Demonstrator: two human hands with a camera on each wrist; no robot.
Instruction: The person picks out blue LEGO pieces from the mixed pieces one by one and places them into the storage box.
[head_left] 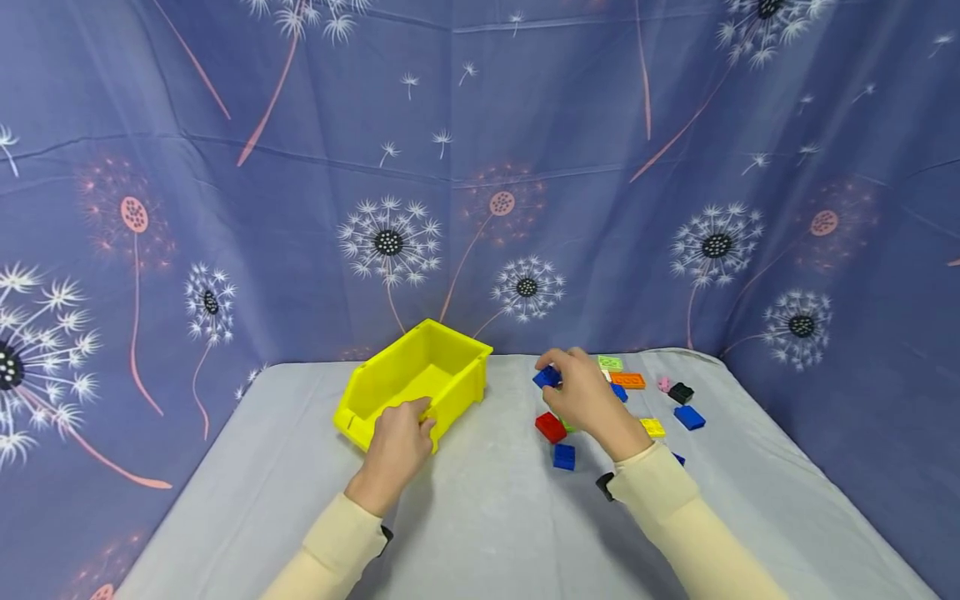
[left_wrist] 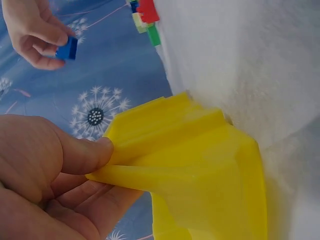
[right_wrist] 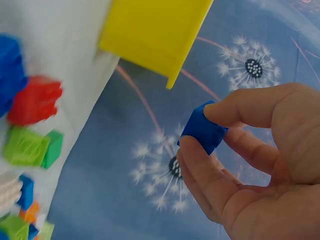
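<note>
My left hand [head_left: 397,446] grips the near right rim of a yellow bin [head_left: 460,398]; in the left wrist view its thumb lies on the rim with the fingers beneath. Between thumb and fingertips, my right hand [head_left: 583,396] pinches a blue toy brick [right_wrist: 204,129], raised above the table to the right of the bin. Below that hand, a red brick [head_left: 551,427] and another blue brick [head_left: 564,457] lie on the cloth. The bin's visible inside shows bare yellow floor.
Several loose bricks spread to the right, among them an orange brick [head_left: 627,381], a yellow brick [head_left: 652,427], a black brick [head_left: 681,393] and a blue brick [head_left: 689,417]. A dandelion-patterned curtain [head_left: 600,208] hangs behind the cloth-covered table [head_left: 495,517].
</note>
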